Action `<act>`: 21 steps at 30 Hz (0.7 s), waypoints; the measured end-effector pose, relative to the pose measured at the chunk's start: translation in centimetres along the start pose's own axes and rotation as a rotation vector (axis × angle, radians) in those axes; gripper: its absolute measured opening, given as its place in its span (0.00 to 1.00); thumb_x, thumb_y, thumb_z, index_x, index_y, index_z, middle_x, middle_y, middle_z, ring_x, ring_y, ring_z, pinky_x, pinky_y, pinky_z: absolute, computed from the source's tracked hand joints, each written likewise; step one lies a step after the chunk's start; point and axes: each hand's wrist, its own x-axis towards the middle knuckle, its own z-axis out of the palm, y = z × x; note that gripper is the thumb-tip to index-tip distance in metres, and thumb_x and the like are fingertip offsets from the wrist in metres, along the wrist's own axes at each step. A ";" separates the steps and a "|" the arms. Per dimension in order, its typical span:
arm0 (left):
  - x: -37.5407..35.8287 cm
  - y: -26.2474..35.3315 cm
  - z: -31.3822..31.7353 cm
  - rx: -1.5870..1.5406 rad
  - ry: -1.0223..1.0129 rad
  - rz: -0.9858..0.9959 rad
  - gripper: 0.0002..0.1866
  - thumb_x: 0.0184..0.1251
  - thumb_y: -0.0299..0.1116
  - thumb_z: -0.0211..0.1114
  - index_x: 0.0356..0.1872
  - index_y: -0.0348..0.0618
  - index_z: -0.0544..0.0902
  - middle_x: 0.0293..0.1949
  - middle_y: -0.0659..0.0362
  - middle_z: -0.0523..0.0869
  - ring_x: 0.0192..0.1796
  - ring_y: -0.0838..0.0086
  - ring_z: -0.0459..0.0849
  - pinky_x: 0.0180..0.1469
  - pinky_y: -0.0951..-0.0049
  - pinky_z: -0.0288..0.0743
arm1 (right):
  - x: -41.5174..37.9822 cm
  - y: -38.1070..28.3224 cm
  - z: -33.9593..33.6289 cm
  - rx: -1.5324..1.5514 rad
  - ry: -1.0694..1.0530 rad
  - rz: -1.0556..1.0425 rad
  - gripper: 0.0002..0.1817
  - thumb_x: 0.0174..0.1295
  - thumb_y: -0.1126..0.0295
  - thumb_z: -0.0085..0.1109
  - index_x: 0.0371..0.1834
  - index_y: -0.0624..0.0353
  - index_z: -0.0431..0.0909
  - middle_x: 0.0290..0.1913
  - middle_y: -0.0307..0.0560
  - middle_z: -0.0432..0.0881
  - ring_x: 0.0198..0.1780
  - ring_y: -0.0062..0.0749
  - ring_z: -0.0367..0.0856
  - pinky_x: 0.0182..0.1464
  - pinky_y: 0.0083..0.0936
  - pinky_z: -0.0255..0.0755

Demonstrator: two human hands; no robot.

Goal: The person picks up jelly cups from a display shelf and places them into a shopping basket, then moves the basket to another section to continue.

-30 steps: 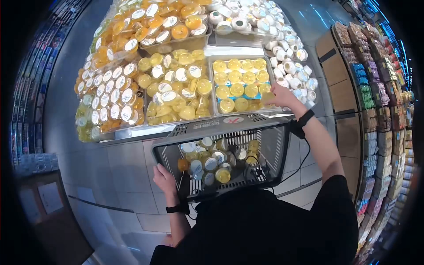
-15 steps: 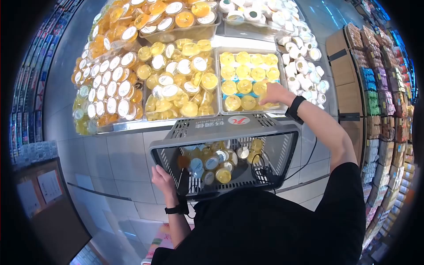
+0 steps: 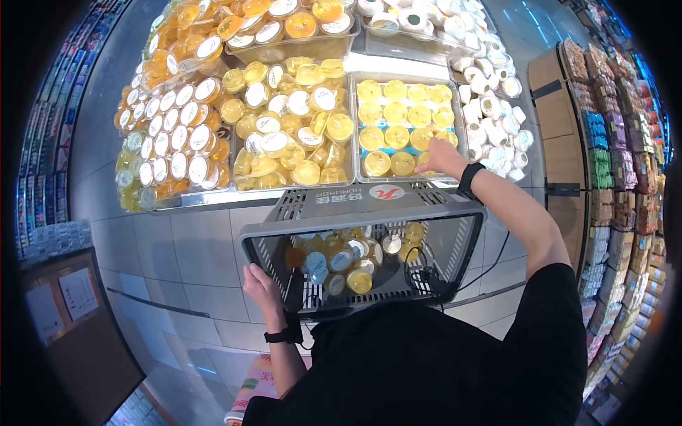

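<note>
My right hand (image 3: pixel 442 157) reaches into the front right corner of a clear plastic tray (image 3: pixel 354 128). Its fingers curl down against a yellow jelly cup there, mostly hidden by the hand. Other yellow jelly cups (image 3: pixel 397 137) stand in rows in this tray, over a white and blue base. At the left end of a grey shopping basket (image 3: pixel 362 216), my left hand (image 3: pixel 261 287) is closed on the rim. Several yellow and white-lidded jelly cups (image 3: pixel 341 261) lie inside the basket, along with a coiled black cable (image 3: pixel 424 277).
Left of the tray is a heap of loose yellow jelly cups (image 3: pixel 291 128), then orange cups (image 3: pixel 188 135). White cups (image 3: pixel 490 121) are piled on the right. Packed shelves (image 3: pixel 604 142) line the right side. A brown stand (image 3: pixel 85 334) is at lower left.
My right hand has shifted slightly right within the tray, uncovering more cups in the third row. My left hand and the basket stay almost where they were.
</note>
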 end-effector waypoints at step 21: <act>0.0 0.0 0.3 -0.110 0.062 0.113 0.18 0.75 0.34 0.47 0.24 0.33 0.67 0.14 0.44 0.68 0.16 0.50 0.67 0.21 0.55 0.56 | -0.9 0.9 0.3 -0.085 0.050 -0.091 0.33 0.40 0.45 0.76 0.36 0.67 0.81 0.36 0.57 0.84 0.43 0.50 0.83 0.47 0.38 0.77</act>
